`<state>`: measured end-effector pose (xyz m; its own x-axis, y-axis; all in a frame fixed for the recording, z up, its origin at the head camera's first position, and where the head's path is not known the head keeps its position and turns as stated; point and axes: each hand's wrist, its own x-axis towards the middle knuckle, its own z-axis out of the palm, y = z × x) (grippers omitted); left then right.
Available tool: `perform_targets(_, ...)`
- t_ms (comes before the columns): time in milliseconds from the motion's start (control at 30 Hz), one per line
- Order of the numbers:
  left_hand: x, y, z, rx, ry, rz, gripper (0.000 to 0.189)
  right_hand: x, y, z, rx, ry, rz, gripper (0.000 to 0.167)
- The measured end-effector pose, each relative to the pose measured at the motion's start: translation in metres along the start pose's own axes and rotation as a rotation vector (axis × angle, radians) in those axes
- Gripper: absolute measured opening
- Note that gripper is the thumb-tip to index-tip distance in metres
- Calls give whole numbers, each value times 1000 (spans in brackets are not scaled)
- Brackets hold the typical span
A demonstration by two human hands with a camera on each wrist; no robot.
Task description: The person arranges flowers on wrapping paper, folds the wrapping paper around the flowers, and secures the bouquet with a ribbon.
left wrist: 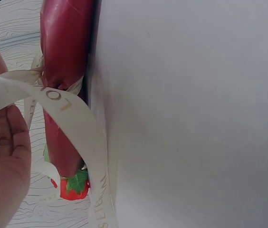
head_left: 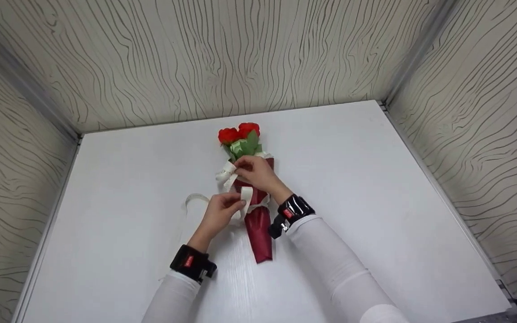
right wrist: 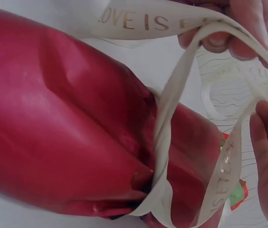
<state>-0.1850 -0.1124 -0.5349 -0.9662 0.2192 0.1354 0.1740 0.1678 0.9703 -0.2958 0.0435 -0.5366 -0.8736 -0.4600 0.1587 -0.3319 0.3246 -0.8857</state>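
Observation:
A bouquet of red roses with green leaves lies on the white table, its dark red wrapping narrowing toward the person. Around the wrapping's waist runs a cream ribbon printed with gold letters. My left hand pinches one length of this ribbon beside the wrapping; a loop stands up at the fingertips and a long tail hangs down. Farther up, over the wrapping just below the leaves, my right hand pinches another part of the ribbon, with loops hanging to its left.
The white tabletop spreads around the bouquet. A loose curl of ribbon lies left of the hands. Wood-patterned panels rise behind the table and at both sides. Each wrist wears a black strap with a camera.

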Motion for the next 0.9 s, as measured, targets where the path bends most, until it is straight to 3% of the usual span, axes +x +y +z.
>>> perform_targets(100, 1, 0, 1, 12, -1, 9, 14, -1, 0, 0, 110, -114, 55, 30)
perform_targets(200, 1, 0, 1, 17, 6, 6, 14, -5, 2, -4, 198, -161, 115, 37)
perform_targets(333, 2, 0, 2, -8, 16, 7, 16, -11, 3, -12, 208, -147, 126, 36)
perform_targets(567, 7, 2, 5, -2, 62, -20, 17, -38, -19, -29, 257, -164, 123, 34)
perform_targets(733, 18, -19, 10, 13, 104, -38, 18, -50, -19, -32, 319, -166, 119, 36)
perform_targets(900, 25, -34, 9, 42, 83, 8, 21, -55, -16, -31, 326, -67, 89, 24)
